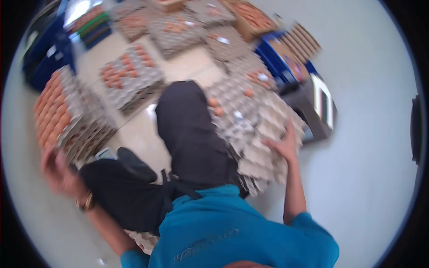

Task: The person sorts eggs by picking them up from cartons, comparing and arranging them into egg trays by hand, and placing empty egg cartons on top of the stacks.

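My left hand (60, 175), smeared by motion, is beside a tall stack of egg trays (87, 134) at the left. Its fingers look loosely apart, with nothing visible in them. Brown eggs (56, 107) fill the top tray of that stack. On the right, my right hand (286, 144) rests with thumb and fingers spread on a pile of grey cardboard egg trays (263, 156). These trays overlap at an angle beside my knee. A few eggs (215, 107) and a small white item (238, 116) lie on the trays there.
Another partly filled egg tray stack (134, 87) stands on the tiled floor ahead. More tray stacks (176, 33) and a box of eggs (250, 20) are farther back. A blue crate (272, 53) and a grey-brown bin-like object (313, 107) stand at the right. A phone-like object (106, 154) lies near my shoe.
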Motion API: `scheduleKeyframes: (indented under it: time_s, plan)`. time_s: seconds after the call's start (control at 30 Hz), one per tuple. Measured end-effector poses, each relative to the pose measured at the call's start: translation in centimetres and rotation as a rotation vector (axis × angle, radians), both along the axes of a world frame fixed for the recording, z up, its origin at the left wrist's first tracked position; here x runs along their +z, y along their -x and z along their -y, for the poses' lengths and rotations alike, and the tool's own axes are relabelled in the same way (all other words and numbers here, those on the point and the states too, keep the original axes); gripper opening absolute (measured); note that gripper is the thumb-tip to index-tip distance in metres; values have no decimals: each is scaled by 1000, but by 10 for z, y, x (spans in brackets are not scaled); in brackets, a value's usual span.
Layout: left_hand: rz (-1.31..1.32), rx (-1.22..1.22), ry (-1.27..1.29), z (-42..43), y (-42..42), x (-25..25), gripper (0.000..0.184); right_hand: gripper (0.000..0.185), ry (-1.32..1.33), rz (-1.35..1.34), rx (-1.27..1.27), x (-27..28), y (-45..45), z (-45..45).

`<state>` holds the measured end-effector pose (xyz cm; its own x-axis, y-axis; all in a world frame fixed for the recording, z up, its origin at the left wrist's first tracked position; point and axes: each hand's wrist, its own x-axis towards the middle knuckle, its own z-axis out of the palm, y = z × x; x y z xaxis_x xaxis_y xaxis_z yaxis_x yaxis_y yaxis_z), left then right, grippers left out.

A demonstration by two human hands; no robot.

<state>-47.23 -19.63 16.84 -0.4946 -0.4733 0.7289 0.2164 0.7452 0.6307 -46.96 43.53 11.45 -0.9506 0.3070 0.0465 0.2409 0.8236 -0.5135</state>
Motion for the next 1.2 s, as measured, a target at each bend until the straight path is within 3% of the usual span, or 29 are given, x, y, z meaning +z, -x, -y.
scheduleKeyframes:
  time_s: [0.03,0.1,0.13,0.17,0.23,0.37,0.5,0.57,0.6,0.73,0.83,0.9,0.97,1.03,1.13,1.2]
  plan:
    - [-3,-206,-142,-35,19,20,19,134,16,9,-24,0,-5,1]
    - [283,-244,24,-77,33,53,27,134,-10,79,-54,15,-3,6]
    - [312,-430,17,-89,38,62,28,133,-48,41,17,28,0,9]
    - [227,-671,-94,-100,48,45,32,132,-131,38,35,42,3,10]
    - [337,-916,-248,-130,46,46,42,126,-118,-65,75,85,15,37]
    - [454,-1100,-290,-179,40,46,69,116,-105,-348,279,175,48,138]
    - [305,-1072,-413,-191,49,73,78,108,-216,-811,681,211,89,236]
    - [314,-1011,-546,-184,55,90,76,111,-337,-861,806,227,103,283]
    - [107,-846,-682,-185,58,86,69,110,-309,-903,839,231,112,307]
    - [-72,-478,-760,-122,57,89,62,102,-118,-1000,1039,236,129,388]
    - [-129,-273,-823,-60,58,73,57,96,-6,-1094,998,219,148,419]
    - [-256,-123,-803,-21,59,64,50,91,81,-984,929,201,169,430]
    - [-314,-206,-898,22,60,55,50,95,289,-768,870,174,194,445]
    - [-231,-78,-884,60,60,45,54,99,631,-517,809,150,206,470]
    - [-372,130,-1086,74,66,49,51,104,992,-192,794,125,210,510]
    - [-489,-31,-1183,84,70,36,50,102,1262,175,850,134,186,540]
